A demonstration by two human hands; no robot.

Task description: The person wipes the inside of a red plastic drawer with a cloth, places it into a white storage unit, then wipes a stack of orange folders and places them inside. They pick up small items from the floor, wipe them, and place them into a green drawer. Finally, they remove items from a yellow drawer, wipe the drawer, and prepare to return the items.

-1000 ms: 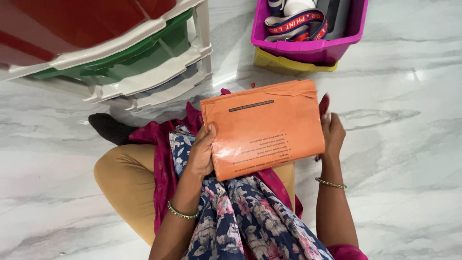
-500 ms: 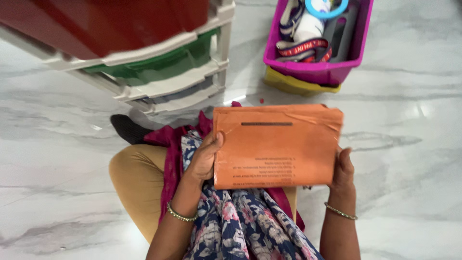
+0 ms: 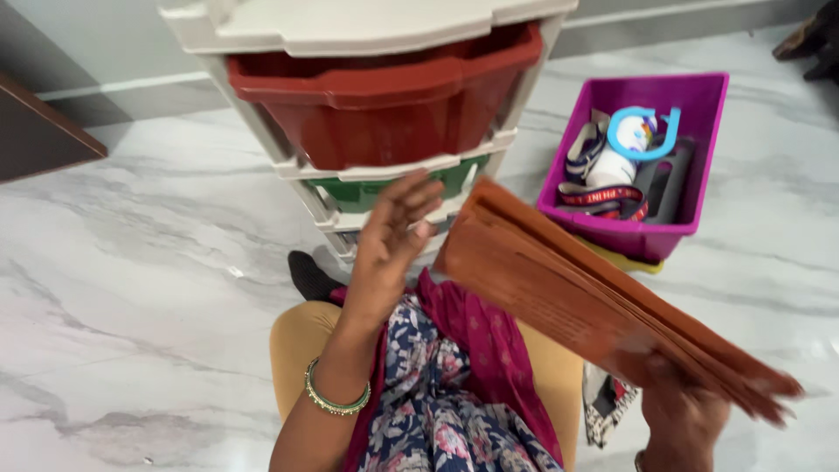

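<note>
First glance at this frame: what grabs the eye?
The flat orange paper packet cuts diagonally across the centre-right, gripped at its lower end by the right hand, while the left hand is lifted open beside it, holding nothing. Behind stands a white plastic drawer unit with a red drawer over a green one. To the right, a magenta plastic bin of odds and ends sits on the marble floor.

Left hand: my left hand (image 3: 395, 238) is raised, palm open, fingers spread and slightly curled, touching nothing.
Left wrist: bent upward, forearm rising from lower centre.
Right hand: my right hand (image 3: 680, 411) is low at the right, fingers closed in a grip, blurred.
</note>
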